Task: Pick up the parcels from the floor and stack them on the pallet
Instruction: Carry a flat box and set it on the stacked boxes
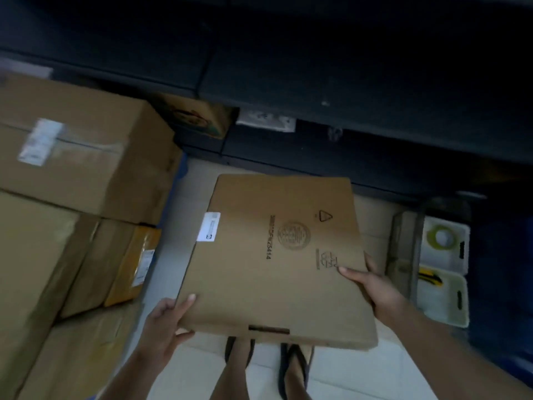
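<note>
Flat parcel is off the floor, held about level over the person's feet, just right of the box stack.

Left grip is clamped on its near left corner, thumb on top. Right grip is clamped on the right edge, thumb on top too.

Step in hand, prob.: carry it L onto the stack.

To do it well:
- Hold w/ both grips as placed and keep the parcel level.
- Lift clear of the stack's right edge before lowering.
- It's wide & thin, so likely bends if held by one corner.
- Lay it flat on a broad top, e.g. the large box, edges squared. Avoid the small yellow parcel.

Pallet is mostly hidden; the blue strip under the stack may be it.
</note>
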`<state>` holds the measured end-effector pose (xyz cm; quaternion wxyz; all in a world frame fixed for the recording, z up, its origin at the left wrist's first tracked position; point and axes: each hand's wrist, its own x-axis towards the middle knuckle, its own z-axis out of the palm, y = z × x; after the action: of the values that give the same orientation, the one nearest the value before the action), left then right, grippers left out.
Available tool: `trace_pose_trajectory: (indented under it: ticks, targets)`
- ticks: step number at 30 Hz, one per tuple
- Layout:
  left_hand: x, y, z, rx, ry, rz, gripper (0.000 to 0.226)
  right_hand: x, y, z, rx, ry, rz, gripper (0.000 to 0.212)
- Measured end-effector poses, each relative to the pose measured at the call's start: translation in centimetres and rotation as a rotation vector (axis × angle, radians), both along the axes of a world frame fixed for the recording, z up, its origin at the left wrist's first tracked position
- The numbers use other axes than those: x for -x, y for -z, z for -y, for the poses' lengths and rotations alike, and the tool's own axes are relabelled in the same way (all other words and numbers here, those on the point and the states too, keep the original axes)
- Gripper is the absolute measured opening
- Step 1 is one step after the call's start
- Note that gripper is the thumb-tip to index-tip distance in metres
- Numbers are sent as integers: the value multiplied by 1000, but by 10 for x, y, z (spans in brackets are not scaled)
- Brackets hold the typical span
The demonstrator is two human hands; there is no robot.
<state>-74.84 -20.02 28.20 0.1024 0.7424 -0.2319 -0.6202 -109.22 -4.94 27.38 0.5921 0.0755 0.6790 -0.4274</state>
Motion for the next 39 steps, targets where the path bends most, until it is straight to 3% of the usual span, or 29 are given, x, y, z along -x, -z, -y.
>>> trace_pose_trajectory:
  ticks: [6,8,10,11,14,16,20,21,24,25,27,30,32,34,36,39]
  targets:
    - [-28,-57,22,125,-210,-98,29,-20,-70,76,49,-72,-73,78]
    - [-45,-70,29,109,-259,-140,28,-31,-90,101,35,-102,-122,90]
    - [-62,-86,36,87,-309,-192,28,-44,-110,125,8,-162,-145,117]
    - [-69,-93,39,80,-340,-225,28,-48,-116,137,-6,-195,-156,117]
    - [-91,-113,45,64,-418,-290,25,-59,-135,174,-26,-291,-182,83]
    - [-103,-123,48,59,-457,-328,20,-62,-146,198,-52,-364,-212,82]
    - [-113,-134,55,35,-528,-402,15,-69,-178,251,-7,-489,-194,111]
    - [-112,-134,58,33,-568,-416,13,-70,-184,267,27,-502,-159,107]
    - [-101,-130,73,43,-705,-442,13,-70,-194,319,122,-488,-32,45]
    - [-96,-127,80,53,-744,-448,14,-70,-194,336,110,-500,-10,38]
    - [-85,-124,98,79,-814,-437,21,-70,-188,370,58,-536,-7,43]
    - [-67,-119,133,97,-944,-410,58,-74,-178,421,4,-539,-16,41]
    - [-54,-112,158,134,-1046,-417,42,-77,-168,455,16,-525,-19,53]
    - [-41,-100,185,152,-1110,-406,19,-80,-155,493,82,-522,-17,44]
    - [-31,-88,214,177,-1168,-395,21,-87,-142,534,118,-522,-22,30]
    - [-24,-79,254,225,-1232,-400,13,-103,-120,583,116,-543,-31,37]
